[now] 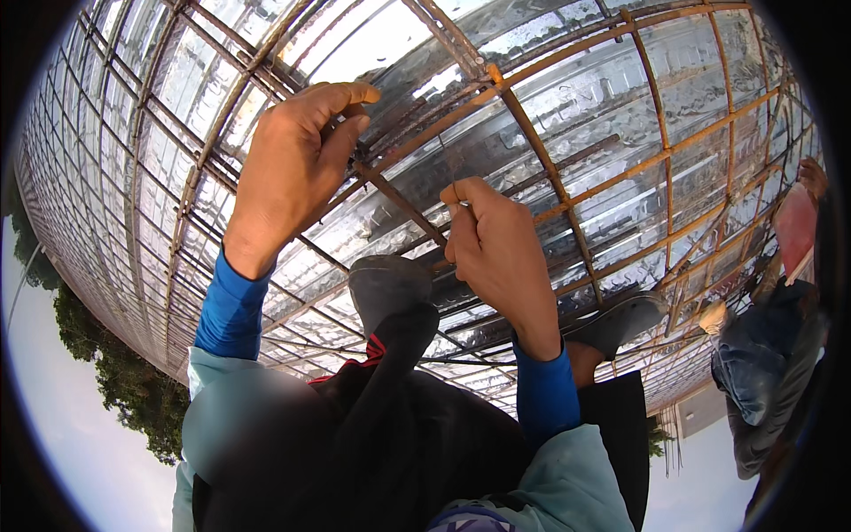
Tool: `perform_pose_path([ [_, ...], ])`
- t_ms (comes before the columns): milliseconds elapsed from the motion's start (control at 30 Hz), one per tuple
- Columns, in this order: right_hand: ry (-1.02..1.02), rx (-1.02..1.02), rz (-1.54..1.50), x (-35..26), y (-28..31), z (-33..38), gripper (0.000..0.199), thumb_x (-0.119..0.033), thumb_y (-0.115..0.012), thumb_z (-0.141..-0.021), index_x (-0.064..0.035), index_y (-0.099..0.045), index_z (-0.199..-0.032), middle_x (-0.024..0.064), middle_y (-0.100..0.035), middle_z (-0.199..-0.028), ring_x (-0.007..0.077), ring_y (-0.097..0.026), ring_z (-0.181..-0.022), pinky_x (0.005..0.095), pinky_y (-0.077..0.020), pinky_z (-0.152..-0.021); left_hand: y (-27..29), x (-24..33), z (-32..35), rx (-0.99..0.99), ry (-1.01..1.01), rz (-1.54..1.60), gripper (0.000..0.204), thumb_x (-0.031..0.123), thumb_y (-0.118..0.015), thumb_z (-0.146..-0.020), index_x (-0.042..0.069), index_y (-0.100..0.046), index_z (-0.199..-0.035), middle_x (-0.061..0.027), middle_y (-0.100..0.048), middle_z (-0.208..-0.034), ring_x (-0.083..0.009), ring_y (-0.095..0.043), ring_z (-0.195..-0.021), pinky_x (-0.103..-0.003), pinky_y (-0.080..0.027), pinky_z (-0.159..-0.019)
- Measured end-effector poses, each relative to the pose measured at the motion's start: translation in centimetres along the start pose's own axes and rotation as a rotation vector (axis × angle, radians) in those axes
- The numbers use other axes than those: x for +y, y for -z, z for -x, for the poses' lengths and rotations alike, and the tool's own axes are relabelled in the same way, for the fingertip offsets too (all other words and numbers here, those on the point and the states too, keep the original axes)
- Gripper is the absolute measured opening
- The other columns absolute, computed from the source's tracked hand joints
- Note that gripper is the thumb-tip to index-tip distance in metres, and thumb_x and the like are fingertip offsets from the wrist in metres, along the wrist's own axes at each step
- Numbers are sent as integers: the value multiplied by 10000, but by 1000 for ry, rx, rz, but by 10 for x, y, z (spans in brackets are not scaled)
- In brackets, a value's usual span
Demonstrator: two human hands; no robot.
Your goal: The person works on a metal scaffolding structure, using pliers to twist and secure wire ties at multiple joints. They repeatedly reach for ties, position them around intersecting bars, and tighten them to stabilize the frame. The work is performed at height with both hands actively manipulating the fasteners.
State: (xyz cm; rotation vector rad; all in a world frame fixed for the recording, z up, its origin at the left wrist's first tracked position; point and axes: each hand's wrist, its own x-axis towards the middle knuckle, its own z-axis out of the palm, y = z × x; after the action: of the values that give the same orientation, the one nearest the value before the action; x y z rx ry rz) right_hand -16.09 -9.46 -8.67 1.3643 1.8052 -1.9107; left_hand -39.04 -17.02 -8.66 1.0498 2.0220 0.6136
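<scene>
The rebar grid [567,204] is rough, rusty steel. Beneath it, the corrugated decking [612,97] looks like glossy, bright metal. The sleeves [232,306] are matt blue cloth.

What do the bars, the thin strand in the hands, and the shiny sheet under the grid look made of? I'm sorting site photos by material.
Bars: likely steel rebar, with a rusty orange-brown, matte surface. Sheet: seems to be corrugated or embossed metal decking, silvery and reflective, mirroring the sky. Strand pinched by the right hand: probably thin tie wire, too fine to be sure. The left hand grips a bar crossing.

Bare hands; blue inner sleeves under pale teal cuffs; black trousers; grey shoes.
</scene>
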Motion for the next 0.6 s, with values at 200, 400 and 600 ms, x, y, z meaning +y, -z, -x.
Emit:
perform_pose_path([
  [200,42,35,-57,5,-13,2,103,2,-579,-960,60,-639,-1021,290,-662,-741,505,-679,-726,541,-503,-671,-8,-11,-9,-227,111,92,279,47,-647,-1018,-44,-725,-1270,-208,-796,-1047,-204,-750,-817,-347,-590,-754],
  [400,132,142,-71,19,-22,13,47,14,-598,-896,60,-587,-895,299,-609,-691,515,-646,-699,561,-496,-670,-10,0,-14,-241,189,170,276,30,-603,-1062,-56,-724,-1294,-100,-784,-1005,-111,-700,-829,-280,-587,-740],
  [600,172,171,-17,40,-31,11,128,-5,-560,-941,77,-654,-973,320,-660,-813,525,-666,-785,549,-499,-703,-9,-10,-26,-295,167,139,318,98,-626,-1066,-33,-719,-1340,-39,-749,-929,-55,-567,-646,-235,-480,-607],
])
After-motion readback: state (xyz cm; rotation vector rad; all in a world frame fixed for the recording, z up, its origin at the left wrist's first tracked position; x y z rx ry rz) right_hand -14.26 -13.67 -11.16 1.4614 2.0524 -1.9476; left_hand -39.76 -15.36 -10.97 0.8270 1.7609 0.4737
